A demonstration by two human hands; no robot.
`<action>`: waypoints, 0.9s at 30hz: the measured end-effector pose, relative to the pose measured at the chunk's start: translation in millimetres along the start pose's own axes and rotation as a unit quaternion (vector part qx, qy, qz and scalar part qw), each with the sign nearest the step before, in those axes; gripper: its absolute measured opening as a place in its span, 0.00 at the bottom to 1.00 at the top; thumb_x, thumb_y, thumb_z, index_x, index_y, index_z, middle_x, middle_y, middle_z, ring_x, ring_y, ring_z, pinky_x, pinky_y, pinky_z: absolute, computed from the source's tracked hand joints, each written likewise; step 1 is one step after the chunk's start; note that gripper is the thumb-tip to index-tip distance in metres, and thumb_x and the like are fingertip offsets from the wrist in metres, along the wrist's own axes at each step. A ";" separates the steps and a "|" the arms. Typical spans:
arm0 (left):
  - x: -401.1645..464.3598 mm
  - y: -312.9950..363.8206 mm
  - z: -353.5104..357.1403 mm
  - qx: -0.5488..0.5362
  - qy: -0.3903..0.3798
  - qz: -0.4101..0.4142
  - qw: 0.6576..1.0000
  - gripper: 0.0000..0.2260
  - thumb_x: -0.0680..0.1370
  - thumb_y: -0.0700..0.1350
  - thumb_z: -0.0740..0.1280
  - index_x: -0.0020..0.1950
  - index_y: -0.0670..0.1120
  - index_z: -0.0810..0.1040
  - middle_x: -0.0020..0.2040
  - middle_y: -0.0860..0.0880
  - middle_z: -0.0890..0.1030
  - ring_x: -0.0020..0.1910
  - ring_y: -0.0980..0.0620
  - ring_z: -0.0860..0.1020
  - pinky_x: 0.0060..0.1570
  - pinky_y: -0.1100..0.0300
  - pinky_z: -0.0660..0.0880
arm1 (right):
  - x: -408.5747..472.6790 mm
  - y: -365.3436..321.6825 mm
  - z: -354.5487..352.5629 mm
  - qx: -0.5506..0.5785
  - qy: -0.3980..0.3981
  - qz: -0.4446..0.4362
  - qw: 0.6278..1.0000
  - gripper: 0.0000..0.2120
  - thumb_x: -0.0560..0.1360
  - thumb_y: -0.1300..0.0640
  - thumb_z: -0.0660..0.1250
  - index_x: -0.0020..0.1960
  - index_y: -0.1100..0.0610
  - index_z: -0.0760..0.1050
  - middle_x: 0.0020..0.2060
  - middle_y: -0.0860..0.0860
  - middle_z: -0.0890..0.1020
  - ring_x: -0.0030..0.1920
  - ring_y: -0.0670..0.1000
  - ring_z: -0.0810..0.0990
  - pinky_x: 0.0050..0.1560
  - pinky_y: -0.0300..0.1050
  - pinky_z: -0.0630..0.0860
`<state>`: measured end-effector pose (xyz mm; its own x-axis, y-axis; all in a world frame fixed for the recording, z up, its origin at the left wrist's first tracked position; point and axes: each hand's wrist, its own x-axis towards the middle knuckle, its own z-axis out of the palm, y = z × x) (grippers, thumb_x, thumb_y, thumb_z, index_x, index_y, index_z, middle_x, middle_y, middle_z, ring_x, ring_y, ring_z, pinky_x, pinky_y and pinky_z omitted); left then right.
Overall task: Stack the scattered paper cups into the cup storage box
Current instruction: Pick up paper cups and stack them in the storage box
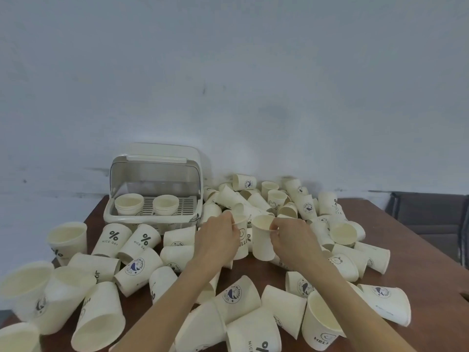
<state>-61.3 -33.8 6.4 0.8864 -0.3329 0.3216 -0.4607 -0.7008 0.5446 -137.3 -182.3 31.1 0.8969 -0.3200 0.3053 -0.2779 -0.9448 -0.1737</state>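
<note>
Left hand (215,232): pinches the rim of a cream "HELLO" paper cup (241,240).
Right hand (291,237): pinches a plain cream paper cup (262,240) likewise.
Handling: probably light, crushable; grip rims gently.

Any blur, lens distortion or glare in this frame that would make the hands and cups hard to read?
Head view: soft and slightly blurred overall, light even, no glare; wide-angle stretch enlarges the near cups; left hand and right hand each pinching a cup rim stay readable, as do the two stacks in the storage box.
</note>
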 end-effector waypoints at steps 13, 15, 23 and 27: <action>-5.2 -51.7 -54.2 -0.023 0.109 -0.041 0.993 0.05 0.80 0.49 0.60 0.49 0.50 0.74 0.47 0.52 0.82 0.49 0.48 0.78 0.45 0.52 0.75 | 29.0 -70.6 12.2 0.015 0.034 -0.098 0.995 0.09 0.76 0.56 0.58 0.49 0.53 0.77 0.41 0.50 0.80 0.47 0.54 0.78 0.46 0.51 0.75; -4.2 -62.8 -60.3 -0.014 0.116 -0.048 0.992 0.05 0.80 0.49 0.60 0.49 0.50 0.74 0.46 0.52 0.82 0.48 0.48 0.78 0.45 0.52 0.75 | 32.2 -85.2 12.3 0.004 0.026 -0.114 0.993 0.10 0.77 0.56 0.57 0.52 0.54 0.77 0.46 0.51 0.80 0.49 0.55 0.77 0.42 0.48 0.72; -8.6 -95.9 -82.6 -0.009 0.142 -0.104 0.984 0.06 0.79 0.49 0.60 0.49 0.49 0.74 0.46 0.51 0.82 0.47 0.48 0.78 0.44 0.50 0.76 | 53.8 -128.8 24.7 0.008 0.001 -0.148 0.989 0.11 0.76 0.59 0.58 0.53 0.55 0.77 0.46 0.54 0.80 0.47 0.57 0.78 0.45 0.48 0.75; -10.1 -105.8 -93.2 0.001 0.148 -0.127 0.981 0.06 0.79 0.48 0.59 0.49 0.49 0.74 0.47 0.50 0.82 0.48 0.46 0.78 0.43 0.54 0.72 | 77.3 -154.3 32.6 0.022 0.005 -0.151 0.988 0.11 0.75 0.61 0.58 0.51 0.57 0.78 0.44 0.55 0.80 0.44 0.58 0.79 0.43 0.49 0.77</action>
<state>-25.6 102.5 17.7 0.9210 0.0492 0.3864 -0.2270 -0.7384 0.6351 -13.9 -58.9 51.0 0.9331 -0.0247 0.3589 0.0177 -0.9933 -0.1144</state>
